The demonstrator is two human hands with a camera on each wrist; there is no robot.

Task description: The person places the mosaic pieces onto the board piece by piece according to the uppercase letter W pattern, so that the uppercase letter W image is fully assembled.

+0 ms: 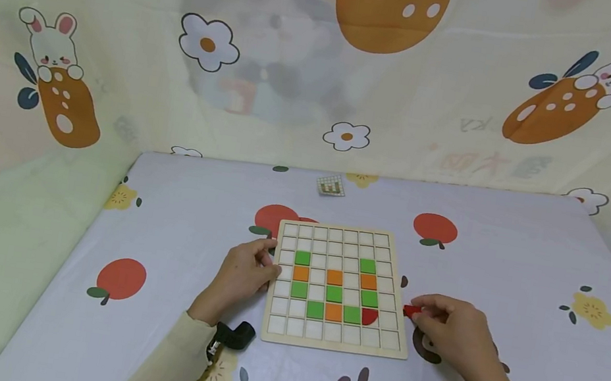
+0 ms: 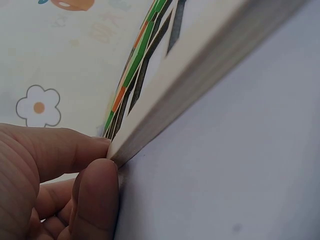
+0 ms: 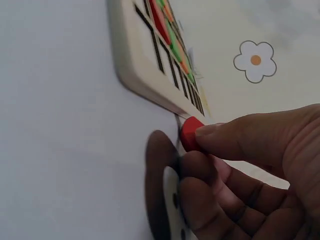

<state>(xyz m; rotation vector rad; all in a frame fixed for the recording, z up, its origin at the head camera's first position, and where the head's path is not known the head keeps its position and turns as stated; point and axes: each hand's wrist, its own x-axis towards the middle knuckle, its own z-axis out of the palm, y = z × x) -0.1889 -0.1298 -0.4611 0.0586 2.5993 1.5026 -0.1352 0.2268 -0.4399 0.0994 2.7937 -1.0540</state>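
A square wooden grid board (image 1: 266, 336) lies on the cloth, with green tiles (image 1: 299, 290), orange tiles (image 1: 334, 278) and one rounded dark-red piece (image 1: 369, 317) in its cells. At its left edge, my left hand (image 1: 240, 277) holds the rim; in the left wrist view the thumb and a fingertip meet the board's edge (image 2: 165, 105). To the right of the board, my right hand (image 1: 452, 327) pinches a small red tile (image 3: 190, 134) between thumb and fingers, close beside the rim. Its full shape is partly hidden by the fingertips.
A small card with a printed grid pattern (image 1: 331, 185) lies at the back of the table, beyond the board. The white patterned cloth (image 1: 187, 218) covers the table. A curtain with rabbits and flowers (image 1: 266, 137) hangs behind it.
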